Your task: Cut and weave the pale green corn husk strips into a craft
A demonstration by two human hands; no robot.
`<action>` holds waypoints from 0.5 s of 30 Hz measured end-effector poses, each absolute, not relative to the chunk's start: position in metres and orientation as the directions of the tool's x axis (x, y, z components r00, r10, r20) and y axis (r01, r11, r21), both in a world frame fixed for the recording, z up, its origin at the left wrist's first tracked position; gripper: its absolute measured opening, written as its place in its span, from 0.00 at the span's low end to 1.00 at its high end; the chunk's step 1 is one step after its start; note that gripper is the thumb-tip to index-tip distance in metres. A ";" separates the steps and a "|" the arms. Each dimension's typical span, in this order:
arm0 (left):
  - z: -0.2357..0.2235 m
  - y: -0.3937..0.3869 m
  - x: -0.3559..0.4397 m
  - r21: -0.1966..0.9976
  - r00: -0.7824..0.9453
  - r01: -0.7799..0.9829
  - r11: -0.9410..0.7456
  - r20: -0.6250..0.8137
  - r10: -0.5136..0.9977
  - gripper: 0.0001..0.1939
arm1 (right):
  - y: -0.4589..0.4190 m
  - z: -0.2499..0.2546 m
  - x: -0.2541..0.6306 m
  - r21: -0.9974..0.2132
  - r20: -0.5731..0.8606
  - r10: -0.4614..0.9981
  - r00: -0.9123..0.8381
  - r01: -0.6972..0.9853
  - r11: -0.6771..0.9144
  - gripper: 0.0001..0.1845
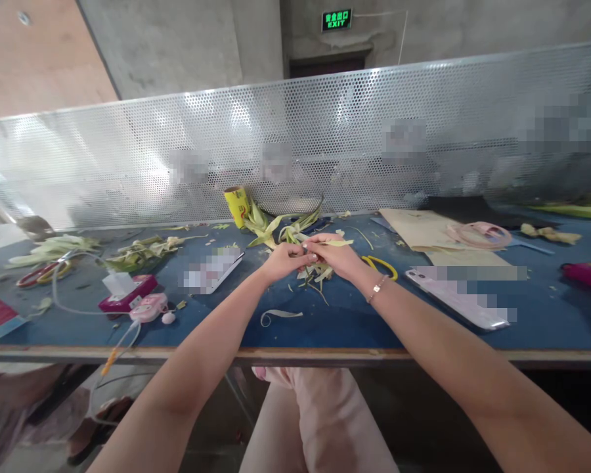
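My left hand and my right hand meet above the middle of the blue table, fingertips pinched together. A narrow pale strip of corn husk sticks out over the back of my right hand's fingers. Its other end is hidden between the fingers of both hands. Just beyond them lie long green husk leaves. Beneath my hands is a small heap of husk shreds. Yellow-handled scissors lie beside my right wrist, partly covered. A curled pale strip rests nearer the table edge.
A yellow roll stands by a perforated metal screen. Phones lie on both sides. To the left are a tissue pack, a pink cabled gadget and red-handled scissors. Cardboard and pink tape lie right.
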State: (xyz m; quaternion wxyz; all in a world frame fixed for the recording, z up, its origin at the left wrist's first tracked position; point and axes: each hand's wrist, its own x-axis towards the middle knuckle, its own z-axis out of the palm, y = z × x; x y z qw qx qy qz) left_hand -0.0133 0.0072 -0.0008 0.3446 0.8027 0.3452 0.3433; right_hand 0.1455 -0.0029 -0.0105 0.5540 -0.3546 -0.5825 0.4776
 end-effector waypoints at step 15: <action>0.002 0.004 -0.009 0.827 0.565 0.289 -0.483 0.260 0.783 0.18 | 0.002 -0.010 0.149 -0.938 0.346 0.938 -0.024 -0.028 0.345 0.13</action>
